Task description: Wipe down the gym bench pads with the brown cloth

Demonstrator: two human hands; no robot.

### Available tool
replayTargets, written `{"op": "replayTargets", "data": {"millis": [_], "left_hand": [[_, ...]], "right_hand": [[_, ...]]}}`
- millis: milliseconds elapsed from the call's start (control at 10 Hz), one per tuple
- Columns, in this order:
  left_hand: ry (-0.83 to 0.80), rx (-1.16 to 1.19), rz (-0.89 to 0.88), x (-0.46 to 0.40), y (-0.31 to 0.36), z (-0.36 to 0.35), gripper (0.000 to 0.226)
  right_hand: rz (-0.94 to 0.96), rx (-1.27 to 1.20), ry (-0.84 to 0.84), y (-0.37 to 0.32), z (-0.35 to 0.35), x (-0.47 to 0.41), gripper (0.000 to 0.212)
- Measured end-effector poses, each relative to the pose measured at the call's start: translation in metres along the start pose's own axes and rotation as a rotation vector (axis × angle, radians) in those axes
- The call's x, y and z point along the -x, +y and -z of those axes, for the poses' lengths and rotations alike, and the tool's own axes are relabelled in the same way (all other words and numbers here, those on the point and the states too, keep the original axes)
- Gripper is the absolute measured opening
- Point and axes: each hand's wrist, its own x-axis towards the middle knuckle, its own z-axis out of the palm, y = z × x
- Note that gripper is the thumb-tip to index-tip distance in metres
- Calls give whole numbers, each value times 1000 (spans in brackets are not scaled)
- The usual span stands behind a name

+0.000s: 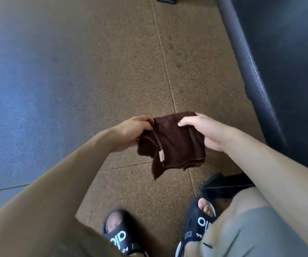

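Observation:
A dark brown cloth hangs folded between my two hands above the floor, a small tan tag dangling from it. My left hand pinches its left edge. My right hand grips its right upper corner, thumb on top. The black padded gym bench runs along the right side of the view, its rounded pad edge close to my right forearm. Neither hand touches the pad.
Speckled brown rubber floor tiles lie below, with blue-grey flooring to the left. A black bench foot sits by my right sandal. My left sandal is at the bottom. Another black foot shows at the top.

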Motion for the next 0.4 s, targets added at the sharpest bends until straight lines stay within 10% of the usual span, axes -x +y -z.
{"op": "replayTargets", "data": {"millis": [200,400], "left_hand": [[353,-804,-204,-66,-46,4,36],[441,-855,-234,-57,-71,15,54]], "right_hand": [[92,796,226,19,-13,-81,53],[33,1282,391,7,-12,-56,87]]}}
